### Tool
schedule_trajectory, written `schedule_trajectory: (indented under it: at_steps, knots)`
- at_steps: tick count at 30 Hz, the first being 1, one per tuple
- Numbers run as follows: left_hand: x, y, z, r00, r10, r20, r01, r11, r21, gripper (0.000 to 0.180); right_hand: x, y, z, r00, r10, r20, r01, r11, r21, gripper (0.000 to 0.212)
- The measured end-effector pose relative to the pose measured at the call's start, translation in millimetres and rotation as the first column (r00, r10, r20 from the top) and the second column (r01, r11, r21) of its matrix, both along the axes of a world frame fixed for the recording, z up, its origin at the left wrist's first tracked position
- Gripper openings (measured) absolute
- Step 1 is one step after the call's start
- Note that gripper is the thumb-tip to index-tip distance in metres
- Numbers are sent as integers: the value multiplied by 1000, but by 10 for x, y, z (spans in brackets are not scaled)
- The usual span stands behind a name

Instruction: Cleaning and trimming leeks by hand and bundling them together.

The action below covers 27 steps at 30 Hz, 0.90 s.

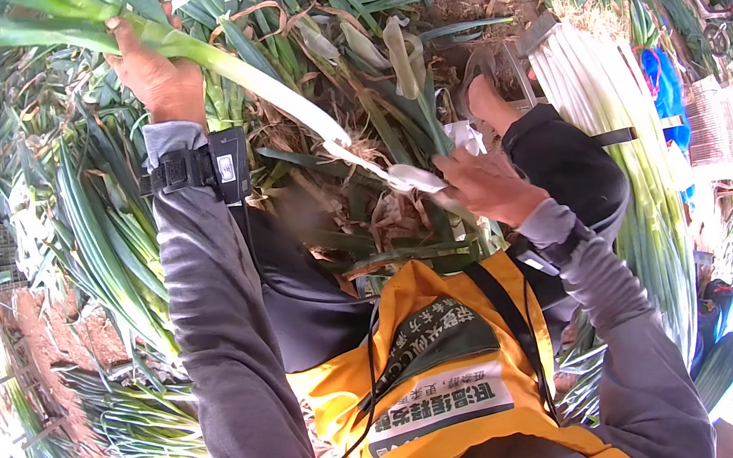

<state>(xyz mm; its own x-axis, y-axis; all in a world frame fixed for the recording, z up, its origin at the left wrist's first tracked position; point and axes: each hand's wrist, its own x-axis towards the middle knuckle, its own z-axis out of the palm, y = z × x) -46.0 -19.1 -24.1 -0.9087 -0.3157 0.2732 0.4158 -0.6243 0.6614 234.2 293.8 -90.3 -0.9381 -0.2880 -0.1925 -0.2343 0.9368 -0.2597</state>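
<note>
Green leaves (247, 49) lie strewn beneath the leek (268, 86), left of bundled stalks (638, 181).

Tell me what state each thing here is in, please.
Left hand: closed around the leek.
Right hand: fingers curled, grip unclear.
Leek: held slanting, roots attached.
Right-side stalks: laid side by side.
Apron: worn.
Left wristband: fastened.
Loose leaves: strewn on the ground.
</note>
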Motion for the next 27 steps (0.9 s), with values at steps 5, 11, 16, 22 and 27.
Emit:
schedule_trajectory:
  at_steps: [5, 11, 16, 22, 27]
  knots:
    - [17, -85, 44, 999, 27, 24, -25, 995, -99, 57, -465, -735, -92, 935, -169, -313, 58, 941, -334, 42]
    - [39, 12, 28, 988, -147, 37, 136, 968, 213, 56, -780, -959, -414, 886, -153, -437, 140, 988, -61, 40]
    - [-150, -309, -52, 905, -419, 74, 397, 895, 204, 40, -772, -853, -342, 929, -161, -334, 9, 910, -413, 31]
    - [-94, -76, -106, 908, -411, 78, 390, 899, 197, 36, -640, -787, -349, 971, -51, -233, -8, 969, -245, 26]
    - [132, -41, -24, 932, -347, 107, 333, 933, 134, 33, -511, -694, -378, 983, 79, -168, -109, 977, -182, 18]
